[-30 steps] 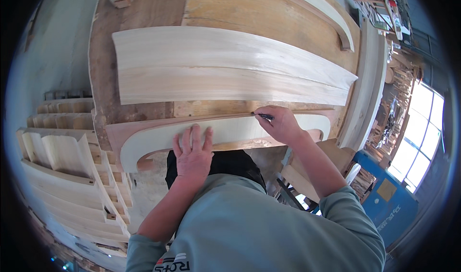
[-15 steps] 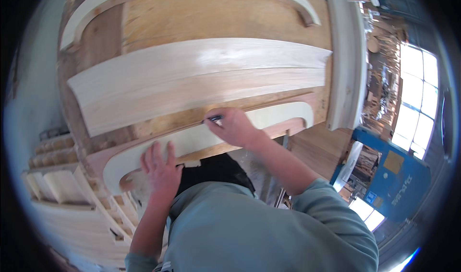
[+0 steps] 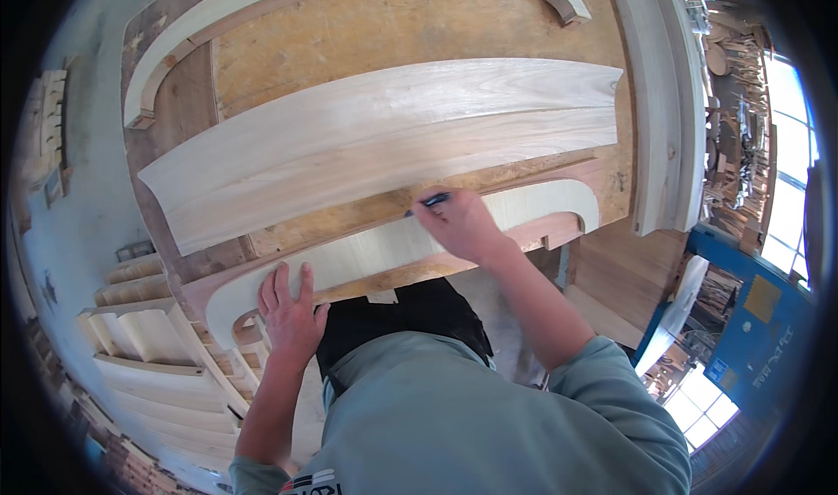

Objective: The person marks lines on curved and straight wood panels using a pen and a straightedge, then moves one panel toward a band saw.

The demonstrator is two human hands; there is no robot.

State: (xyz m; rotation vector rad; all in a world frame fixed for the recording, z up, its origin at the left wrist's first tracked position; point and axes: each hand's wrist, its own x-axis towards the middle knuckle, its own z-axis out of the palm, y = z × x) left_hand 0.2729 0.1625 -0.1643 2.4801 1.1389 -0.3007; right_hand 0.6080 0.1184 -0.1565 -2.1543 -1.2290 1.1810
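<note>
A pale, curved wooden template (image 3: 367,249) with downturned ends lies over a reddish wooden board (image 3: 529,231) along the near edge of the bench. My left hand (image 3: 293,322) rests on the template's left part, fingers stretched out and apart, pressing nothing else. Between the fingers of my right hand (image 3: 466,228) is a dark pen (image 3: 435,200), gripped in a writing hold. Its tip points down and left at the template's far edge, near the middle. Whether a line shows there is too small to tell.
A wide pale curved panel (image 3: 384,146) lies farther back on the workbench (image 3: 288,85), with an arched wooden piece (image 3: 188,45) beyond it. Long boards (image 3: 655,102) run along the right. Stacked wooden parts (image 3: 148,329) stand at lower left, a blue machine (image 3: 742,320) at right.
My right hand with the pen has moved slightly right along the template's far edge. The left hand stays on the template. The whole view has shifted.
</note>
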